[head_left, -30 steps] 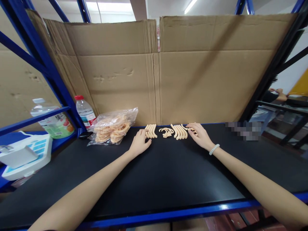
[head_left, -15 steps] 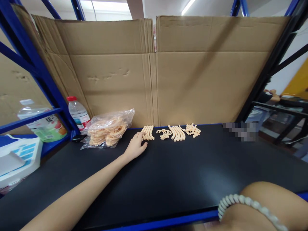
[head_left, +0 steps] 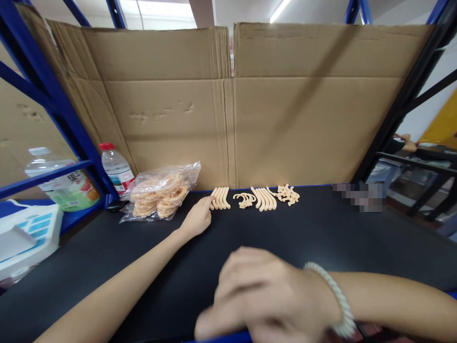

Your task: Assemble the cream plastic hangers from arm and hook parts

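Left edge: blue rack post (head_left: 53, 102), two bottles (head_left: 116, 166) and a plastic bag of pieces (head_left: 160, 190) left of the fingers.
Left hand (head_left: 195, 220): fingers loosely apart, fingertip touching the straight row of curved pieces (head_left: 219, 197).
Other rows (head_left: 264, 197): right of those fingers, against the cardboard wall (head_left: 285, 119).
Black shelf top (head_left: 321, 238): bare toward the right.
Right hand (head_left: 264, 297): blurred near the front edge, fingers curled; whether it holds anything cannot be told.

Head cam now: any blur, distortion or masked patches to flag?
Head view: the right hand, close to the lens, is motion-blurred, so its grip is unreadable; the left hand at the curved strips is sharp. Wide-angle bending bows the blue rack posts. A pixelated patch masks part of the black shelf.
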{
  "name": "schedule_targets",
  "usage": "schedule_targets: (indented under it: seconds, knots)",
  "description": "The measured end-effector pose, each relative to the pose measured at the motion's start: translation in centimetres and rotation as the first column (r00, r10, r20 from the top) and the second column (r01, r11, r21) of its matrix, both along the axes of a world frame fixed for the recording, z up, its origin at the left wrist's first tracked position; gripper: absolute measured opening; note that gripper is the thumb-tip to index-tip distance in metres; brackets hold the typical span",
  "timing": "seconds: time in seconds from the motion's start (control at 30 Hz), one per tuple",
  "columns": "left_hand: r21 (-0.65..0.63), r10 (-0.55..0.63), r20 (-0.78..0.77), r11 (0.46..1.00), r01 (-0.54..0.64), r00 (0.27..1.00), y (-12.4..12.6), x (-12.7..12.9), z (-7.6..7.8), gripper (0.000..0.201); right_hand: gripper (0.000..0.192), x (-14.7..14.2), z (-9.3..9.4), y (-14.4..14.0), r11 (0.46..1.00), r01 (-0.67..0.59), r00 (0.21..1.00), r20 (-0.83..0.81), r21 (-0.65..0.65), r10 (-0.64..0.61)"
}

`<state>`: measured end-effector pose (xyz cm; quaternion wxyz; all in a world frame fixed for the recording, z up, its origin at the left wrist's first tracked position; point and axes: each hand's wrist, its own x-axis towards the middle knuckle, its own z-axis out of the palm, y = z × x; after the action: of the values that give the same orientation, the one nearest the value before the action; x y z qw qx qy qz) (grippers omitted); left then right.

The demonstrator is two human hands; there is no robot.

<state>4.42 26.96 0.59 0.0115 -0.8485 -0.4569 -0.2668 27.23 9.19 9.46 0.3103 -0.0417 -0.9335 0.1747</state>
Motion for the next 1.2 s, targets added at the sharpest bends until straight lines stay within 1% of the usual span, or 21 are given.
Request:
schedule_targets:
  seconds: [0.03,0.07,0.1,0.13,0.17,0.23,0.3,0.33,0.47,0.57,0.67,0.77,0.87,0.97,1.07,1.13,1.2]
  knots:
    - [-0.002,0.008,-0.003,1.000,-0.008,1.000,0.0,0.0,-0.1,0.054,0.028,-0.1,-0.2,2.2,0.989,0.108,0.994,0.022,0.098,-0.110]
    - [-0.004,0.017,-0.007,1.000,-0.018,1.000,-0.1,0.0,-0.1,0.054,0.027,0.0,-0.7,4.4,0.947,0.245,0.966,0.034,0.210,-0.257]
    - [-0.005,0.029,-0.012,1.000,-0.029,1.000,-0.1,0.0,-0.1,0.053,0.027,0.3,-1.6,6.5,0.878,0.360,0.918,0.047,0.317,-0.393]
    - [-0.005,0.040,-0.019,0.999,-0.040,0.999,-0.2,0.1,-0.1,0.052,0.027,0.8,-2.6,8.5,0.808,0.444,0.863,0.057,0.388,-0.502]
    - [-0.006,0.051,-0.025,0.999,-0.052,0.998,-0.3,0.1,-0.1,0.050,0.025,1.2,-3.6,10.3,0.746,0.520,0.802,0.061,0.416,-0.593]
    - [-0.007,0.066,-0.040,0.998,-0.066,0.997,-0.4,0.1,0.0,0.048,0.022,2.1,-5.3,13.2,0.633,0.667,0.669,0.058,0.393,-0.741]
    - [-0.009,0.072,-0.052,0.997,-0.073,0.996,-0.6,0.1,0.0,0.046,0.021,2.5,-6.3,15.2,0.592,0.714,0.618,0.061,0.375,-0.784]
    - [-0.009,0.075,-0.055,0.997,-0.075,0.996,-0.6,0.1,0.0,0.045,0.022,2.5,-6.6,15.9,0.586,0.722,0.609,0.064,0.367,-0.790]
    - [-0.001,0.083,-0.040,0.997,-0.083,0.996,-0.5,0.0,-0.3,0.039,0.022,2.2,-7.2,17.5,0.600,0.731,0.610,0.082,0.326,-0.788]
    - [0.008,0.076,-0.017,0.997,-0.076,0.997,-0.4,0.1,-0.3,0.035,0.018,2.0,-7.8,18.2,0.632,0.724,0.636,0.090,0.276,-0.767]
    - [0.018,0.075,0.005,0.997,-0.076,0.997,-0.5,0.2,0.0,0.029,0.021,2.0,-8.2,18.7,0.675,0.708,0.675,0.081,0.209,-0.733]
    - [0.021,0.069,0.019,0.997,-0.070,0.997,-0.7,0.4,0.3,0.019,0.023,2.2,-8.0,19.1,0.692,0.713,0.694,0.024,0.114,-0.720]
    - [0.020,0.059,0.029,0.998,-0.060,0.998,-0.8,0.4,0.5,0.011,0.026,2.5,-7.2,19.0,0.676,0.737,0.673,-0.075,-0.006,-0.735]
    - [0.021,0.069,0.049,0.997,-0.070,0.996,-1.0,0.4,0.8,0.011,0.031,3.0,-6.3,17.9,0.642,0.758,0.624,-0.161,-0.114,-0.765]
    - [0.034,0.083,0.104,0.996,-0.087,0.991,-1.6,0.7,1.3,0.013,0.031,3.5,-5.7,15.5,0.633,0.734,0.595,-0.216,-0.247,-0.774]
    - [0.051,0.069,0.150,0.996,-0.078,0.986,-2.3,1.3,1.8,0.015,0.031,3.8,-5.7,13.6,0.645,0.692,0.606,-0.224,-0.324,-0.763]
    - [0.079,0.023,0.200,0.996,-0.040,0.979,-3.4,2.4,2.2,0.017,0.031,4.0,-5.8,11.9,0.652,0.627,0.648,-0.177,-0.426,-0.740]
